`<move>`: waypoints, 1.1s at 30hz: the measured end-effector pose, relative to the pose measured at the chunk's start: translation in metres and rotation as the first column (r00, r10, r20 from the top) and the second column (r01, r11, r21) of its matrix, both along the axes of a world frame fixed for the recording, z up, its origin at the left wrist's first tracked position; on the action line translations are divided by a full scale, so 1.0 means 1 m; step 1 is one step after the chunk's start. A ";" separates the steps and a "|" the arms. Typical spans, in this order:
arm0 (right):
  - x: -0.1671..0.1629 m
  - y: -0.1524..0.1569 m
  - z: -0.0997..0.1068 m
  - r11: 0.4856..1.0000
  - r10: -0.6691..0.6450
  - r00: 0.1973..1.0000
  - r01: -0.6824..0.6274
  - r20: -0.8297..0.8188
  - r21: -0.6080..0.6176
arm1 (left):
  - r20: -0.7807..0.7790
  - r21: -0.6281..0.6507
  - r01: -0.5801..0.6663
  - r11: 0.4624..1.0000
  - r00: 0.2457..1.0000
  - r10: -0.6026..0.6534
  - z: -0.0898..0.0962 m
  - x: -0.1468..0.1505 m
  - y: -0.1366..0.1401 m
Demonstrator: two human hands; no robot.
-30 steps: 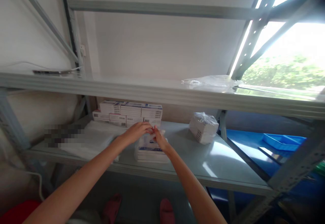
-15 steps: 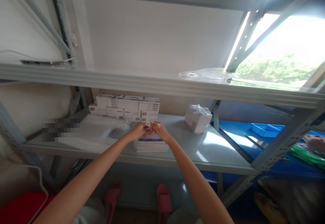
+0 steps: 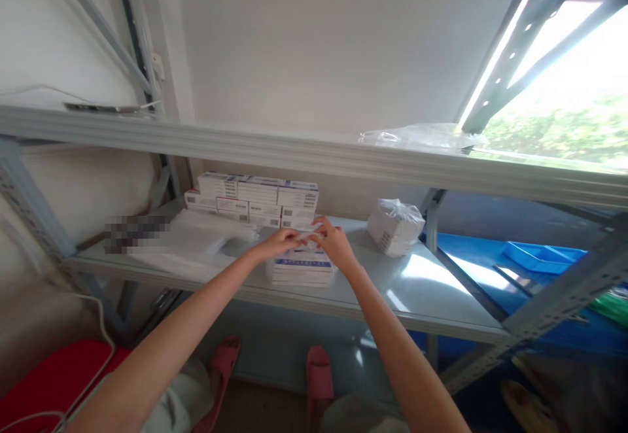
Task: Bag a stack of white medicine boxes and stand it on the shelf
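On the middle shelf, directly in front of me, stands a stack of white and blue boxes (image 3: 301, 272) inside a clear plastic bag (image 3: 271, 271). My left hand (image 3: 280, 242) pinches the gathered top of this bag from the left. From the right, my right hand (image 3: 334, 242) grips the same bunched plastic, its index finger arched up. Both hands meet just above the boxes, and the fingers partly hide the plastic between them.
Behind are rows of stacked white boxes (image 3: 250, 201). Flat plastic bags (image 3: 191, 233) lie left; a bagged, tied box bundle (image 3: 395, 229) stands right. The upper shelf's beam (image 3: 275, 148) crosses above my hands. Beyond the right post is a blue tray (image 3: 542, 258).
The fingers of my right hand have opened out somewhat and lifted at the bag's top. My left hand stays at the plastic. The whole view has shifted slightly.
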State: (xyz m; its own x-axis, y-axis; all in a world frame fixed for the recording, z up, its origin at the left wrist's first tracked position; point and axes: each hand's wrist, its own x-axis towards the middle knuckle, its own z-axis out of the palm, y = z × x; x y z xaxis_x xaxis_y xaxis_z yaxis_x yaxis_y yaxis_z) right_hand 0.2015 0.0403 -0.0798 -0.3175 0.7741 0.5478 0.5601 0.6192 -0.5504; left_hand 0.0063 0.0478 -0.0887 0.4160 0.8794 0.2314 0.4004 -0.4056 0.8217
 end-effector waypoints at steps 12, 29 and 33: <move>-0.014 0.005 -0.001 0.701 -0.414 0.896 0.205 0.157 0.683 | 0.377 -0.164 0.122 0.979 0.925 -0.052 0.003 0.009 0.006; 0.009 -0.046 -0.039 0.642 -0.476 0.868 0.235 0.139 0.729 | -0.430 0.716 0.080 0.694 0.833 0.347 0.002 -0.042 0.011; 0.009 -0.068 -0.060 0.627 -0.529 0.845 0.326 0.080 0.707 | -0.470 0.731 0.084 0.677 0.781 0.411 -0.022 -0.046 0.006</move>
State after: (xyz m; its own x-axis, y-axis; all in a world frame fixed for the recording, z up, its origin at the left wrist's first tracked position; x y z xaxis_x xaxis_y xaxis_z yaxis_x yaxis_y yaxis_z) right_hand 0.2109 -0.0279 -0.1399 -0.2483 0.3406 0.9069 0.9086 0.4064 0.0961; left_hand -0.0394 0.0535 -0.1112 0.5420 0.6246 0.5622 0.7868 -0.6122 -0.0785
